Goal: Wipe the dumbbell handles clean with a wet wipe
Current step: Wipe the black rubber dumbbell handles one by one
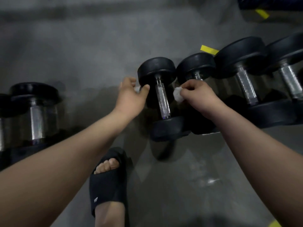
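Middle dumbbell (156,68) lies on grey floor (82,51), knurled handle (162,100) uncovered. Left arm stretched forward. Left hand (131,94) clasps left edge of its far head, thumb pressed on head, fingers curled round rim. Right hand (195,94) just right of handle, wrist bent, fingers closed together, pinching crumpled white wet wipe (178,95). Wipe is near handle; whether it touches, cannot tell. Second dumbbell (196,64) sits against middle dumbbell on right side. Black slipper (108,181) nearer than middle dumbbell, to left.
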{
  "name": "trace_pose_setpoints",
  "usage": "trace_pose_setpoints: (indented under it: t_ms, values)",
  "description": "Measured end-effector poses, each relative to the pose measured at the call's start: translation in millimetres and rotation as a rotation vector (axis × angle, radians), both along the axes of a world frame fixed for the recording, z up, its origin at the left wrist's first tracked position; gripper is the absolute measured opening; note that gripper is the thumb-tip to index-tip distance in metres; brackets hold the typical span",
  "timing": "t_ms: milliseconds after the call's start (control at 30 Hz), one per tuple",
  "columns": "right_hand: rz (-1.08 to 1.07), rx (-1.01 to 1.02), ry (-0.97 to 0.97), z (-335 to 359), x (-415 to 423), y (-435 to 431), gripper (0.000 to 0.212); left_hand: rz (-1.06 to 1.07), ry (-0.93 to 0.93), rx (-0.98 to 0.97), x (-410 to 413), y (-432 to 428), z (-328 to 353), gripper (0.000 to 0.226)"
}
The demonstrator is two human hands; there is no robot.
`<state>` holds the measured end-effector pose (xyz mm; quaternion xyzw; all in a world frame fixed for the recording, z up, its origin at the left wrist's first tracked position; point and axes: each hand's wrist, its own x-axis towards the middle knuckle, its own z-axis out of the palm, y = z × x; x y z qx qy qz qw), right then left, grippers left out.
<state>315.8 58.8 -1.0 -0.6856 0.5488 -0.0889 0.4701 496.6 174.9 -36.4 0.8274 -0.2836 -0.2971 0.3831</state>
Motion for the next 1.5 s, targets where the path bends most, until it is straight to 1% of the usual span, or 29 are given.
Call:
trace_pose_setpoints:
  t_ms: [67,100,200,233,300,367,400,467,567,700,800,933,1133,1200,1333,1400,1500]
  values:
    - [-0.002,0.004,-0.041,0.2,2.9,1.9,0.009,-0.067,0.062,0.014,-13.6,19.6,5.9,0.036]
    - [-0.007,0.005,-0.066,-0.8,6.0,3.1,0.009,-0.132,0.094,0.039,-17.6,29.5,7.4,0.039]
    - [-0.028,-0.023,-0.122,-7.2,16.6,3.3,0.01,-0.37,0.187,0.164,-22.8,52.1,18.3,0.064]
    - [-0.034,-0.029,-0.14,-9.2,19.9,3.3,0.012,-0.447,0.21,0.208,-23.5,57.6,20.6,0.068]
    - [-0.02,-0.021,-0.174,-11.9,25.5,5.1,0.013,-0.524,0.248,0.259,-26.2,65.7,22.1,0.057]
    - [0.007,-0.008,-0.185,-15.8,29.7,7.3,0.015,-0.521,0.258,0.244,-28.2,67.6,20.8,0.044]
    - [0.027,-0.014,-0.166,-18.5,31.3,7.8,0.018,-0.509,0.256,0.233,-28.3,67.1,20.0,0.042]
    - [0.068,-0.059,-0.118,-24.4,33.3,7.5,0.022,-0.502,0.252,0.226,-27.7,63.8,18.8,0.043]
    - [0.136,-0.138,-0.047,-22.8,29.5,6.8,0.009,-0.518,0.27,0.239,-25.4,58.4,18.8,0.043]
    - [0.287,-0.264,0.038,-22.6,22.0,9.4,0.025,-0.543,0.296,0.253,-22.0,54.0,18.4,0.049]
    - [0.302,-0.381,0.024,-28.8,28.8,5.0,0.022,-0.557,0.301,0.284,-20.0,52.4,18.7,0.051]
    - [0.314,-0.469,-0.012,-32.7,39.6,1.7,0.016,-0.554,0.274,0.312,-20.3,50.3,19.3,0.049]
    - [0.477,-0.5,-0.009,-30.6,20.9,8.3,0.017,-0.541,0.23,0.319,-23.0,51.5,24.8,0.046]
    - [0.46,-0.519,-0.016,-31.5,25.8,3.9,0.015,-0.529,0.222,0.322,-23.2,51.9,25.5,0.045]
    - [0.336,-0.546,-0.023,-37.7,35.9,1.3,0.017,-0.526,0.213,0.325,-24.0,52.0,25.3,0.046]
    - [0.363,-0.507,-0.023,-38.7,29.1,7.1,0.015,-0.525,0.209,0.325,-24.4,52.0,23.7,0.048]
    - [0.434,-0.466,-0.012,-35.7,20.0,9.5,0.018,-0.525,0.223,0.326,-22.9,51.2,23.5,0.051]
